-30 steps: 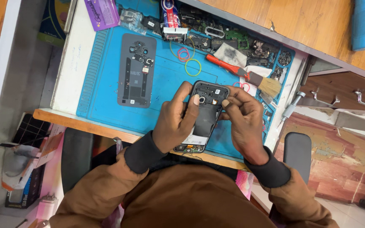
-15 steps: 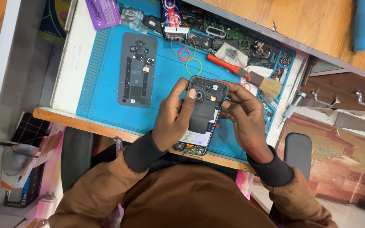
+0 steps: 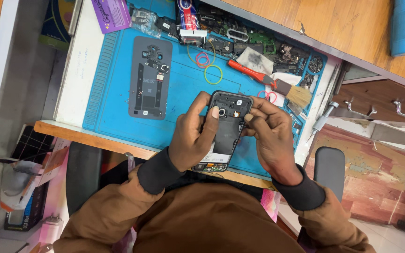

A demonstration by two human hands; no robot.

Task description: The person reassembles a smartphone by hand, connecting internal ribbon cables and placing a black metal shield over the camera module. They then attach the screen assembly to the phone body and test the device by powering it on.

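On the blue mat point(image 3: 183, 100) that covers the surface, toward its left, a grey back cover point(image 3: 149, 77) lies inner side up, set well apart from the hands, likely to keep it out of the way. Nearer the middle, the left hand point(image 3: 191, 138) has its grip clamped on the left edge of an opened phone point(image 3: 226, 129), thumb pressed across the inside to steady it above the mat. Opposite, the right hand point(image 3: 270, 138) pinches together at the phone's upper right edge near the camera end. Beyond, a red-handled brush point(image 3: 268, 80) rests within reach, just right of coloured rubber bands point(image 3: 207, 65).
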